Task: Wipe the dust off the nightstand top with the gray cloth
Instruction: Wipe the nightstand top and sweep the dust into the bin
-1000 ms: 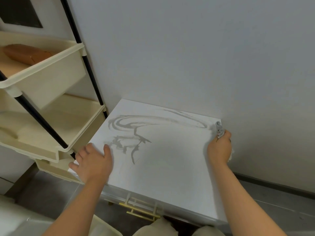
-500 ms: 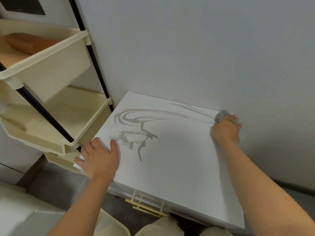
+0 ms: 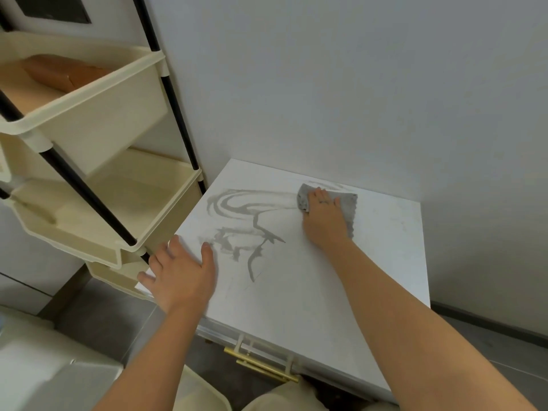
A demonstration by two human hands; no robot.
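The white nightstand top (image 3: 341, 268) carries grey dust streaks (image 3: 246, 209) over its left and back area. My right hand (image 3: 324, 221) lies flat on the gray cloth (image 3: 350, 206), pressing it onto the top near the back edge, right at the end of the curved streaks. The cloth shows to the left and right of the fingers. My left hand (image 3: 181, 277) rests with spread fingers on the nightstand's front-left corner, thumb beside the lower streaks.
A cream shelf cart (image 3: 98, 185) with black poles stands close against the nightstand's left side. The wall (image 3: 326, 84) runs along the back and right edges. A gold drawer handle (image 3: 261, 366) sticks out below the front edge.
My right hand slid left from the back-right corner along the back edge, and the cloth, bunched before, now lies spread under the flat hand. The left hand stayed on the corner.
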